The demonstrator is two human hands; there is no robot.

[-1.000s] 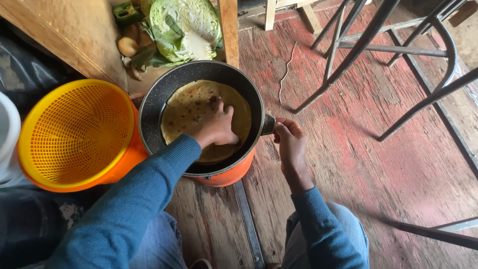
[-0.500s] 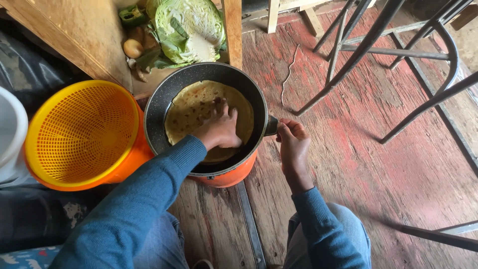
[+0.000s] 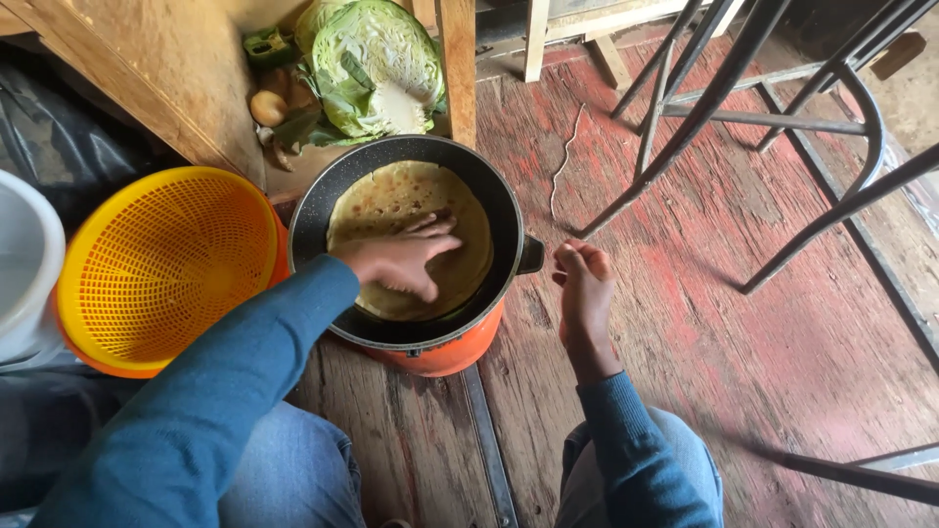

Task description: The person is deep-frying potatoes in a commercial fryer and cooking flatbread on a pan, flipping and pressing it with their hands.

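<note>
Head view, looking steeply down: left hand lies palm-down on a round flatbread in a black frying pan, fingers spread flat and pressing the bread, gripping nothing. Flatbread fills most of the pan floor, pale yellow with brown spots; pan sits on an orange stove on the wooden floor. Right hand hovers just beside the pan's stubby black handle, fingers loosely curled, holding nothing, not visibly touching the handle. Judgement on technique: turning the bread by hand goes best with light, even pressure from the flat fingers, sliding it about its centre rather than pinching an edge, and keeping contact short since the pan is probably hot; the free hand could steady the handle so the pan does not swing on the stove. Orange plastic colander sits touching or nearly touching the stove on the left; cabbage, a green pepper and a small brown round vegetable lie beyond the pan beside a wooden post. Metal chair legs stand to the right. Not resolvable: underside of the flatbread and its doneness, any flame or heat source, stove body below the rim, and the white vessel cut off at the left edge.
</note>
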